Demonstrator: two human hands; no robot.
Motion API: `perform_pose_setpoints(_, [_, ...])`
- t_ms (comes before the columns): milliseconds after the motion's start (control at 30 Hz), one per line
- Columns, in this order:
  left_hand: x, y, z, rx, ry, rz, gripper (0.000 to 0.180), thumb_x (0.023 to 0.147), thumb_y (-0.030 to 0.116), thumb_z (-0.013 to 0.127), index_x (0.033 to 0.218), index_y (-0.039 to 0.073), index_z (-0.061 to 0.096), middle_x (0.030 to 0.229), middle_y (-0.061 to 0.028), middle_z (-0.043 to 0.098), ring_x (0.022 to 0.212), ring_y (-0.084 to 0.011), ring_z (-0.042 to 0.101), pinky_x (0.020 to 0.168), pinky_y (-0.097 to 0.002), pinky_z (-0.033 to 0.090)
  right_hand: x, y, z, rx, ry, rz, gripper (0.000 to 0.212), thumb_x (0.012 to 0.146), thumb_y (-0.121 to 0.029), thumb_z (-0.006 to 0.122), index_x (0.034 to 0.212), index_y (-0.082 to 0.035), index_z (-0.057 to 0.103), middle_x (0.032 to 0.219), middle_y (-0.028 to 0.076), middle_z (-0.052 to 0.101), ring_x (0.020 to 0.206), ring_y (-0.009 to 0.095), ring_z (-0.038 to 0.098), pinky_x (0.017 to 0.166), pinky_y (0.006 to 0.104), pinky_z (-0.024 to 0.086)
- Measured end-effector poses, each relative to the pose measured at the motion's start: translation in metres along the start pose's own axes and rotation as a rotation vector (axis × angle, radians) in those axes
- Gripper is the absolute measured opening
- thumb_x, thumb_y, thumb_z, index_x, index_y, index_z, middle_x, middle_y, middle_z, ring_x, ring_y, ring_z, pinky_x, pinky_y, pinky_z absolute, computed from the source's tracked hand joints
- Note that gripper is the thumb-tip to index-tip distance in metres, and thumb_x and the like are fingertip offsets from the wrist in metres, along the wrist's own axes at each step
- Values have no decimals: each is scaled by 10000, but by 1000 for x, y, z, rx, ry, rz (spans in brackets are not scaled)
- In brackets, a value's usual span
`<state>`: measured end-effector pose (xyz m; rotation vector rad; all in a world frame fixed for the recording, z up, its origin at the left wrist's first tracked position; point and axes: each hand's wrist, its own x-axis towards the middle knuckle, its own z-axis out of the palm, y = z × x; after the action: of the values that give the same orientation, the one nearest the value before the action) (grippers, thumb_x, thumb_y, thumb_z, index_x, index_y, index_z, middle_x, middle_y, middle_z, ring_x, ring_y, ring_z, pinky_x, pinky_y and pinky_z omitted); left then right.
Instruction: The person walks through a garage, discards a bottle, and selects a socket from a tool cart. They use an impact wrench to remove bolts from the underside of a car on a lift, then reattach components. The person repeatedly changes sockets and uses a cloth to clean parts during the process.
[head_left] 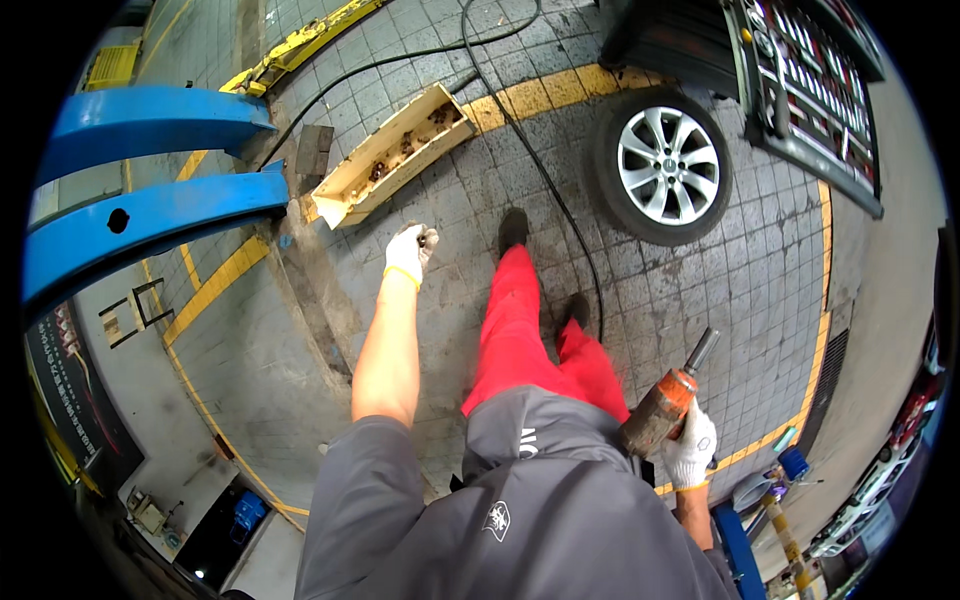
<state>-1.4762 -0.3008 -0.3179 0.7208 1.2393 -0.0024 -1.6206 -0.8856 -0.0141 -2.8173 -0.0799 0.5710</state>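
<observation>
My left hand [407, 254], in a white knit glove, is held out in front of me, just short of a long cream-coloured tray [408, 178]. Its fingers are curled round something small and dark, too small to make out. Several small dark pieces [378, 171] lie inside the tray. At my right side, my right hand [691, 452], also gloved in white, grips an orange and dark impact wrench [658, 408]. A long metal socket [703, 350] on the tool points forward and to the right.
A wheel with a silver rim [668, 165] lies flat at front right, below a tool cabinet [815, 100]. Blue lift arms [150, 215] reach in from the left. A black hose [530, 145] crosses the tiled floor past my feet.
</observation>
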Motion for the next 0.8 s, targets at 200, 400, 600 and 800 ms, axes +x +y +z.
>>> perform_pose_setpoints(200, [77, 96, 45, 41, -5, 47, 91, 1000, -8, 591, 1089, 0, 607, 901, -159, 677, 698, -262, 698, 636, -369, 673, 53, -73, -19, 27, -37, 94, 830, 706, -103, 853, 1469, -6, 542, 834, 182, 672, 779, 406, 670, 701, 494, 527])
perform_pose_setpoints(400, [122, 150, 80, -24, 23, 201, 283, 1045, 239, 661, 1240, 42, 606, 1138, -185, 672, 960, -305, 706, 849, -491, 664, 90, -121, -38, 103, 11, 202, 811, 723, -212, 898, 1442, -24, 572, 823, 179, 673, 784, 398, 677, 701, 484, 531])
perform_pose_setpoints(600, [101, 139, 109, 254, 186, 4, 557, 1016, 440, 686, 1406, 68, 546, 1251, -152, 621, 944, -265, 670, 809, -432, 631, 98, -134, -45, 79, 36, 261, 708, 750, -212, 857, 1393, -53, 609, 797, 184, 670, 762, 407, 672, 701, 488, 535])
perform_pose_setpoints(800, [-73, 19, 222, 940, -575, 193, 420, 1066, 327, 645, 1363, 36, 591, 1097, -66, 694, 889, -148, 661, 803, -310, 575, 106, -146, -53, 47, 34, 271, 712, 734, -124, 780, 1415, -51, 587, 782, 190, 665, 746, 411, 668, 695, 503, 539])
